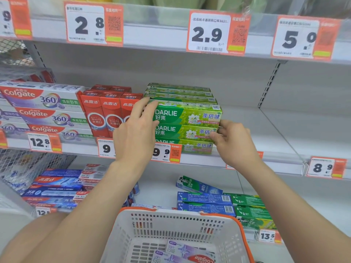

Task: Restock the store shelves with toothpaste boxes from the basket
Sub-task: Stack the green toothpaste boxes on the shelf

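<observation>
A stack of green Darlie toothpaste boxes (187, 115) lies on the middle shelf (247, 158). My left hand (137, 128) presses its straight fingers against the left end of the top front box. My right hand (232, 141) touches the right end of the stack with curled fingertips, at the level of the second box. Below, a white basket with an orange rim (171, 221) holds two purple-white Colgate boxes (187, 252).
Red Colgate boxes (106, 114) stand just left of the green stack, and Colgate 360 boxes (43, 111) lie further left. The shelf to the right of the stack is bare. The lower shelf holds blue boxes (55, 188) and green and blue Darlie boxes (224, 202).
</observation>
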